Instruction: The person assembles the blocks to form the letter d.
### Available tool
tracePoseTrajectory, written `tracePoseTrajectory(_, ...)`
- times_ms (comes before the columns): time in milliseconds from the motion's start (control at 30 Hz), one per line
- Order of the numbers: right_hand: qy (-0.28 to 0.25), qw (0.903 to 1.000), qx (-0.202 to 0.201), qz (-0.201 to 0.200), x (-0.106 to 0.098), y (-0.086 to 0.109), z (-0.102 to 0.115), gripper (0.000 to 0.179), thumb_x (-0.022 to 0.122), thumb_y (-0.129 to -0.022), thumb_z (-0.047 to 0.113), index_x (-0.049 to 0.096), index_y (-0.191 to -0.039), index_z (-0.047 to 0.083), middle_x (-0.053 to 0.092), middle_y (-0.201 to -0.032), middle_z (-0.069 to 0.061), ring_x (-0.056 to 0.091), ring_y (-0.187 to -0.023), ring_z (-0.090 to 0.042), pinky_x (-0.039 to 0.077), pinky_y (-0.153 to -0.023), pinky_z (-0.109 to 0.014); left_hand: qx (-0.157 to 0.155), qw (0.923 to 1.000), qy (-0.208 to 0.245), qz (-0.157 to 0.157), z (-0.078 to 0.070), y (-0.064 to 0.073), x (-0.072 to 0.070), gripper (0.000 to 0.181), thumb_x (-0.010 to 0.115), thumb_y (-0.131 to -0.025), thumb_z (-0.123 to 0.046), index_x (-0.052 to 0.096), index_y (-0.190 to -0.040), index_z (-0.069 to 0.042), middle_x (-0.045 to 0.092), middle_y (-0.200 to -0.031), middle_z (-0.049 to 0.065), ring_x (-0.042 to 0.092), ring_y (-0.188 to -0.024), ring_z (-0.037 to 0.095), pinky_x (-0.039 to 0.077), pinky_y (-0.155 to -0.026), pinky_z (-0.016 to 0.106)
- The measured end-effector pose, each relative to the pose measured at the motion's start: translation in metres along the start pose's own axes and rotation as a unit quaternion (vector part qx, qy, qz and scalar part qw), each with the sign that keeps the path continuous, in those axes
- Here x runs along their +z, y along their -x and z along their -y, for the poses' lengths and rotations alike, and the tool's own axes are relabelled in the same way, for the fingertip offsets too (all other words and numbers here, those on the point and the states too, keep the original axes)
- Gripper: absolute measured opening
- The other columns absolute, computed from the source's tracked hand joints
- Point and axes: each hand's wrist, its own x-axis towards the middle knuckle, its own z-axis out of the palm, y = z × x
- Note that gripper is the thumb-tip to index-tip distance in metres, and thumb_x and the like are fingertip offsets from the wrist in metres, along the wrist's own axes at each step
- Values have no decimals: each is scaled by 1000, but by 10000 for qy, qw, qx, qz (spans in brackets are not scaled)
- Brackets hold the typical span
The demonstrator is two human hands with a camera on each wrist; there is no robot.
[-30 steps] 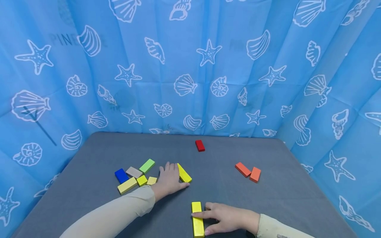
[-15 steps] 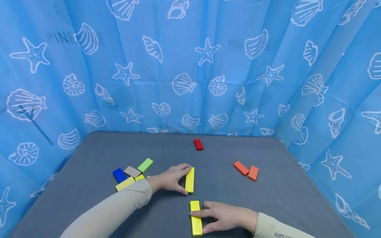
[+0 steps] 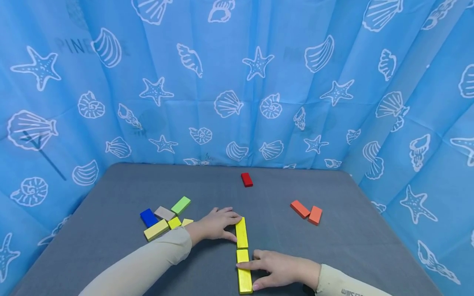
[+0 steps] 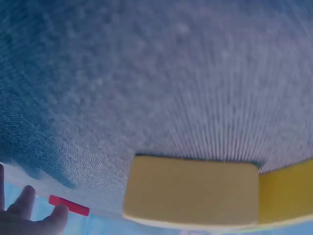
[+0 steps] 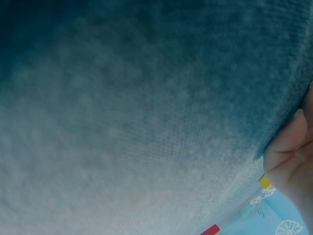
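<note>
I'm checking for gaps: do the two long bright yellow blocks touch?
Cannot tell: the head view shows a dark line between far block and near block, perhaps only shadow.

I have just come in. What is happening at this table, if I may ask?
A person is handling two long yellow blocks. The left hand holds the far yellow block, and the right hand holds the near yellow block. The two now lie nearly in line, end to end; whether they quite touch is hard to tell. Nobody is holding the others: mixed blocks lie to the left, a red block at the back, and two orange blocks to the right.
</note>
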Motion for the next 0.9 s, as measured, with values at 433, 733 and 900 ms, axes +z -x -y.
tracePoseTrajectory(433,62,10000,8,-8,1,-1,-2,60,52,-94,56,31,-149,43,37,-89,10,38,-69,0,32,-56,-19,251,9994,96,218,8,2,-3,68,65,-90,-47,42,-149,-23,37,-152,-11,25,-144,16,15,-113,58)
tracePoseTrajectory(733,75,9999,57,62,0,-2,-3,61,52,-94,56,31,-150,44,36,-89,10,38,-69,0,32,-56,-19,175,9995,-23,249,8,4,-5,65,58,-93,-50,42,-149,-22,37,-152,-9,26,-144,14,15,-114,56)
tracePoseTrajectory(900,52,9999,58,84,1,-1,-3,60,51,-94,56,31,-150,44,37,-90,10,38,-69,0,32,-56,-19,-124,9988,-444,-182,-9,1,8,73,56,-89,-61,46,-147,-18,45,-148,-3,29,-143,19,19,-112,58)
